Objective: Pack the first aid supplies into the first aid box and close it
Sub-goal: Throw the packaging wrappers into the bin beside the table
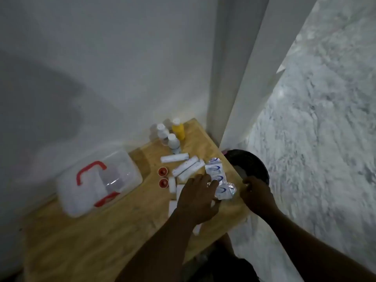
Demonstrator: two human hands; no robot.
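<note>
Head view: a stack of foil sachets (218,178) is seen lying on the wooden table (101,231), directly under the fingertips of the left hand (196,198). That hand is spread flat over the sachets' near end; whether anything is pinched cannot be told. The right hand (257,195) is held loosely curled just right of the stack, touching its crumpled edge or nearly so; no firm hold is shown. The sachets are judged light, thin, floppy and slick, so they are best gathered as one pile and pinched across the short edges. Just beyond the left fingertips, rolled bandages (188,166) are laid in a loose fan, judged soft and light. Further left of the grip, two red caps (163,177) are noted, and beyond them the first aid box (97,182), clear with red handle, lid apparently shut. Farthest from the hands, three bottles (172,133) stand upright.
</note>
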